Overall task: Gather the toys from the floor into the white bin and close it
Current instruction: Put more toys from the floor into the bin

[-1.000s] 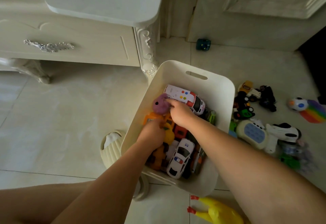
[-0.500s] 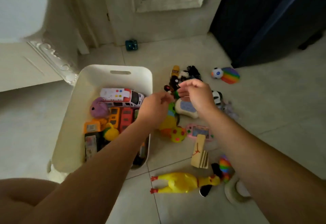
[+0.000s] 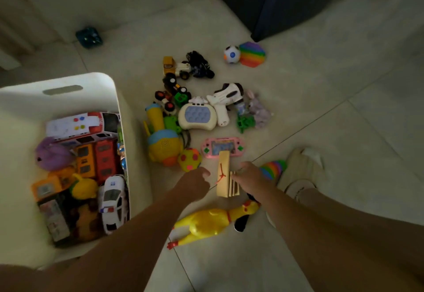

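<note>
Toys lie scattered on the floor (image 3: 321,112) beside the white bin (image 3: 20,108) — two hands flank one wooden block (image 3: 223,174): left hand (image 3: 195,183) loosely curled, empty; right hand (image 3: 250,177) touching its edge — grip unclear.

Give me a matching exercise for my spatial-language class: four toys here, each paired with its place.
Toys:
1. purple plush
2. rubber chicken
3. wooden block
4. teal cube

Places:
A. between the left hand and right hand
B. inside the white bin
C. by the far wall
D. floor, nearest the camera

Pairs: 1-B, 2-D, 3-A, 4-C
</note>
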`<act>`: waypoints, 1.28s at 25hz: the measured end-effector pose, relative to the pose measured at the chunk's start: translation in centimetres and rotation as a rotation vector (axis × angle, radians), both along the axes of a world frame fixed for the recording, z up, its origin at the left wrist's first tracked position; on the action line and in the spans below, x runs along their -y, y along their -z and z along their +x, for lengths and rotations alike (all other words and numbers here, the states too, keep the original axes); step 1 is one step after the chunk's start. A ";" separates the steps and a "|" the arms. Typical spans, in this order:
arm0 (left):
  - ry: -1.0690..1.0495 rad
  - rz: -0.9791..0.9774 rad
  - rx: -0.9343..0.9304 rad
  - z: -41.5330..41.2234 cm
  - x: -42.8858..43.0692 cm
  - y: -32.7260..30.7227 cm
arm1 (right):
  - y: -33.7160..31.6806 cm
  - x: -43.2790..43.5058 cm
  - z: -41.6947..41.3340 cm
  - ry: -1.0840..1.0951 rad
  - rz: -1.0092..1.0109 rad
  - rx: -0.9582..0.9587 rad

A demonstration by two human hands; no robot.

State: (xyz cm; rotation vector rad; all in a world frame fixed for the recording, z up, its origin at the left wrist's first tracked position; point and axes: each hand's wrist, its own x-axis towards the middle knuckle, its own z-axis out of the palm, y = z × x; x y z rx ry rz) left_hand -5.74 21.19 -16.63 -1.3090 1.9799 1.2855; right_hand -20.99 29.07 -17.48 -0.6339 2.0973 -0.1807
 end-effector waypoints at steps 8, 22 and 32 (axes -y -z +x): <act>0.210 0.133 0.151 1.3 -2.3 2.9 | 3.4 0.4 2.2 -0.036 0.003 -0.088; 0.311 -0.071 0.147 3.2 -3.5 3.9 | 3.0 5.5 -2.5 -0.270 -0.177 -0.043; 0.185 -0.116 0.160 2.4 -2.1 3.2 | 3.6 6.7 -1.6 -0.267 0.156 -0.205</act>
